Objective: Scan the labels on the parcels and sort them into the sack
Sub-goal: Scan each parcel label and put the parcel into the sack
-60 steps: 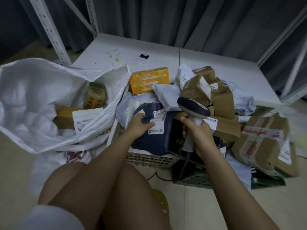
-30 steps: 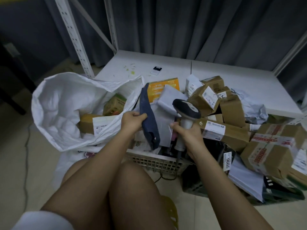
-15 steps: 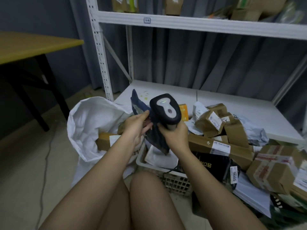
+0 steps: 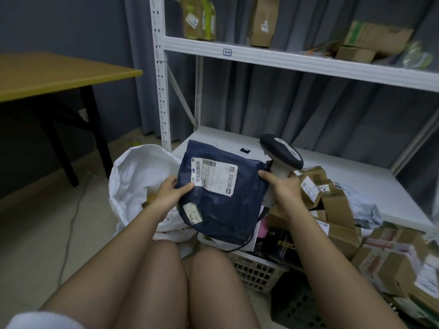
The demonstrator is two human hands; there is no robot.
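Whereas half a second ago edge-on behind the scanner, now turned flat toward the camera: dark blue mailer bag [image 4: 225, 198], white shipping label [image 4: 213, 176] facing up, raised above the basket [image 4: 256, 271] and beside the open white sack [image 4: 140, 176]. Pinched at its left edge by left hand [image 4: 169, 192], thumb on the label's corner. Touched at its right edge by right hand [image 4: 283, 188], fingers wrapped round the handle of the barcode scanner [image 4: 281, 154], now shifted right of the bag.

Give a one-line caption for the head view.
Left hand holds a navy mailer, label up; right hand grips the scanner.
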